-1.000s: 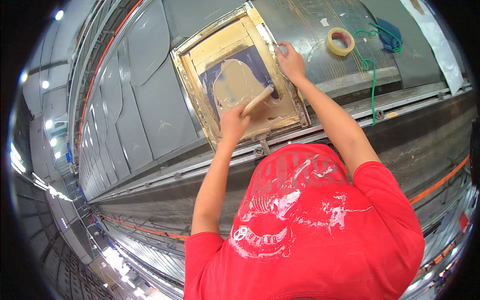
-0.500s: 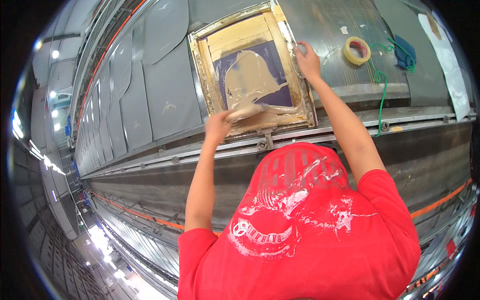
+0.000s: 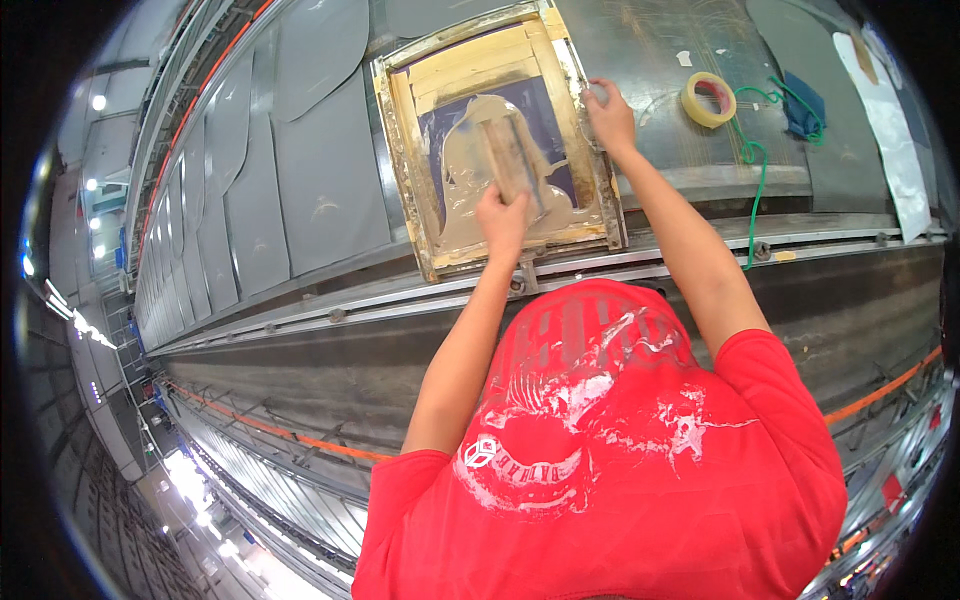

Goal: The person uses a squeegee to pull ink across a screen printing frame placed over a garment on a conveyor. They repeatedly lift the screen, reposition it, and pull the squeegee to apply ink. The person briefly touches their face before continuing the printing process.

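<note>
A wooden-handled squeegee (image 3: 508, 152) stands tilted in the beige ink on a screen printing frame, with my left hand (image 3: 503, 220) closed round its lower end. The screen printing frame (image 3: 397, 150) lies on the table, its rim smeared with ink and bordered with tan tape inside. Beige ink (image 3: 465, 150) covers much of the dark purple mesh (image 3: 540, 100). At the frame's right edge, my right hand (image 3: 610, 118) grips the rim with fingers and thumb curled.
Right of the frame lie a roll of yellowish tape (image 3: 692, 108), a green cord (image 3: 764, 200) and a blue piece (image 3: 803, 108). Grey sheets (image 3: 335, 185) cover the table to the left. A metal rail (image 3: 375, 303) runs along the near edge.
My left hand has moved right and away from me with the squeegee, which has turned from lying nearly sideways to pointing away. My right hand stays on the frame's edge.
</note>
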`<state>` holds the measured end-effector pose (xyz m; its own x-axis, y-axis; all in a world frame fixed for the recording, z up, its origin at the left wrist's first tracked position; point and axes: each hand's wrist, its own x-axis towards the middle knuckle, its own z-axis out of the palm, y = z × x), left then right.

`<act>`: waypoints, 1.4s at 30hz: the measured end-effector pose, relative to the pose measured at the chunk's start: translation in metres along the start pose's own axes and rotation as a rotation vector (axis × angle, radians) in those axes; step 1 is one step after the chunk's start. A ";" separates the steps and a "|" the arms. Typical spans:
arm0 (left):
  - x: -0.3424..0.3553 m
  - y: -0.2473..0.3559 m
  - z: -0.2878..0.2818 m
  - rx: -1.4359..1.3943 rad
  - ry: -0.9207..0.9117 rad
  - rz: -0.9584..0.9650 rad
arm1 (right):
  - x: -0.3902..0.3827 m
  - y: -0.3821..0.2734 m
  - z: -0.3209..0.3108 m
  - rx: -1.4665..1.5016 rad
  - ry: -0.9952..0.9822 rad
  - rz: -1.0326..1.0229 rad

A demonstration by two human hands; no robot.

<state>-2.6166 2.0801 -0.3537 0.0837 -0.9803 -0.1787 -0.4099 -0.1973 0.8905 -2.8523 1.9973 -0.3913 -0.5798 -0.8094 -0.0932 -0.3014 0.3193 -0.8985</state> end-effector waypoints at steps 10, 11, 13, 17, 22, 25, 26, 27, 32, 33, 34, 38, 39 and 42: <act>-0.005 -0.055 -0.048 -0.075 -0.025 -0.124 | 0.000 -0.001 0.004 -0.020 -0.027 0.018; 0.001 -0.063 -0.070 -0.094 0.046 -0.104 | 0.001 -0.002 0.003 -0.022 -0.034 0.023; 0.013 -0.059 -0.108 -0.100 0.153 -0.101 | 0.002 0.001 0.004 0.003 -0.007 0.016; 0.019 -0.051 -0.136 0.193 0.301 0.089 | 0.000 -0.002 0.002 -0.001 -0.020 0.024; 0.005 -0.022 -0.087 0.402 0.093 0.148 | 0.001 0.002 0.002 0.014 0.012 0.000; 0.008 -0.001 -0.064 0.528 -0.108 0.299 | 0.000 -0.001 0.003 -0.006 -0.009 -0.007; 0.010 0.003 -0.059 0.603 -0.163 0.361 | 0.000 -0.001 0.003 -0.007 -0.026 -0.005; 0.009 0.005 -0.054 0.638 -0.209 0.478 | 0.001 -0.001 0.003 -0.016 -0.025 -0.002; 0.001 -0.009 -0.060 0.805 -0.438 0.835 | 0.012 0.010 0.008 0.014 0.029 -0.046; 0.002 -0.017 -0.066 0.798 -0.491 0.861 | 0.015 0.011 0.010 0.016 0.033 -0.069; 0.003 -0.024 -0.075 0.776 -0.509 0.866 | 0.015 0.011 0.010 0.015 0.034 -0.082; 0.012 -0.039 -0.132 0.662 -0.541 0.588 | 0.010 0.004 0.003 0.012 0.032 -0.135; 0.012 -0.029 -0.146 0.665 -0.536 0.476 | 0.008 0.004 0.000 0.009 0.020 -0.128; 0.013 -0.026 -0.172 0.628 -0.352 0.462 | 0.008 0.000 -0.005 0.001 0.009 -0.145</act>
<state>-2.4487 2.0725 -0.3071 -0.4597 -0.8855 -0.0671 -0.7698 0.3596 0.5273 -2.8605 1.9934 -0.3905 -0.5371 -0.8425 0.0419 -0.3818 0.1986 -0.9026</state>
